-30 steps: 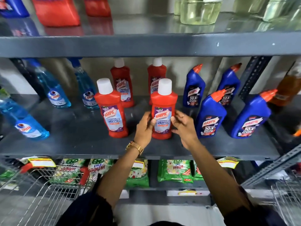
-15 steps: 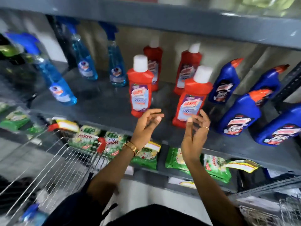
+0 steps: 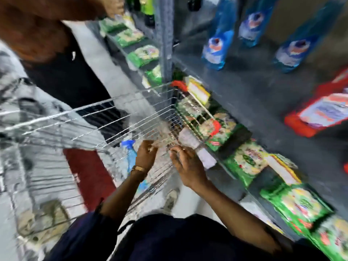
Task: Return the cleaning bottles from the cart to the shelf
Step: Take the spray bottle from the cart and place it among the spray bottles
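Note:
The view is blurred and tilted toward the wire cart on the left. A blue spray bottle lies inside the cart, its blue nozzle pointing up. My left hand hovers over the cart just right of that bottle, fingers loosely curled and holding nothing. My right hand is beside it near the cart's right rim, fingers apart and empty. On the grey shelf at right stand blue spray bottles and a red Harpic bottle.
Green detergent packets fill the lower shelf under the bottles. Another person's arm and dark clothing are at the top left beside the cart. A red floor mat shows through the cart wires.
Both hands let go of the red Harpic bottle on the shelf and dropped left and down to the cart. The view swung from the shelf to the cart.

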Demonstrator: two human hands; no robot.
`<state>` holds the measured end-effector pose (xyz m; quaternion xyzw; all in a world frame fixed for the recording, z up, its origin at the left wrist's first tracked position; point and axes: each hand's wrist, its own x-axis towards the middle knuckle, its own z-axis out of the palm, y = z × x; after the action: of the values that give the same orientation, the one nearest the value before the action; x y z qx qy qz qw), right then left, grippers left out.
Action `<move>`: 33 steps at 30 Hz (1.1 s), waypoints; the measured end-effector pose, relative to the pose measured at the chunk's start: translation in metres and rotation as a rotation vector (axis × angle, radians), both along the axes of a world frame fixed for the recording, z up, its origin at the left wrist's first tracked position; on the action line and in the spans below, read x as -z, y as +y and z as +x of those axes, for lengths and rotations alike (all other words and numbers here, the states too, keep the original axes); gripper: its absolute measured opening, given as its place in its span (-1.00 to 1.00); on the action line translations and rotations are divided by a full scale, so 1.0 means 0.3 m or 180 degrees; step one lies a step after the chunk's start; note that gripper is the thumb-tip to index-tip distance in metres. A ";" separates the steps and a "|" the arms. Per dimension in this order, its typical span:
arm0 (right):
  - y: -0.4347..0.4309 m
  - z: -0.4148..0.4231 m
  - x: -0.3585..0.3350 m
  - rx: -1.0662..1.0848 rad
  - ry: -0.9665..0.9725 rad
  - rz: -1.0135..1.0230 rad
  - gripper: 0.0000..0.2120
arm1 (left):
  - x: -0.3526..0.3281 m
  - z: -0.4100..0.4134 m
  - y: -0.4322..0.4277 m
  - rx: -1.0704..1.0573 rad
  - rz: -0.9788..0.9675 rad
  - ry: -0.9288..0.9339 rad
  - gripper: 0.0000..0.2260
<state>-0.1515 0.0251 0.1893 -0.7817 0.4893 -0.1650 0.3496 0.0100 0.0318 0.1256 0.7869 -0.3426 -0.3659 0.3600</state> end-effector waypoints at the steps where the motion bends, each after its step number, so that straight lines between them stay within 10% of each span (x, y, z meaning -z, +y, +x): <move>1: -0.001 0.052 0.031 -0.0069 0.0332 0.0033 -0.61 | 0.061 0.055 0.028 0.0006 0.0481 -0.0007 -0.72; 9: -0.039 0.223 0.216 -0.0302 0.2147 0.0117 -0.65 | 0.381 0.236 0.164 0.0175 0.1706 -0.0032 -0.66; 17: -0.044 0.217 0.221 -0.0395 0.2222 -0.0191 -0.60 | 0.558 0.292 0.122 0.0247 0.2096 -0.0138 -0.25; 33: -0.041 0.212 0.233 -0.0249 0.2086 0.0087 -0.69 | 0.603 0.352 0.111 -0.0661 0.2021 0.0834 -0.47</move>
<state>-0.0879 0.0129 0.1195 -0.8067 0.5476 0.1154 0.1901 0.1155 0.0652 -0.0554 0.8365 -0.0810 -0.5133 0.1738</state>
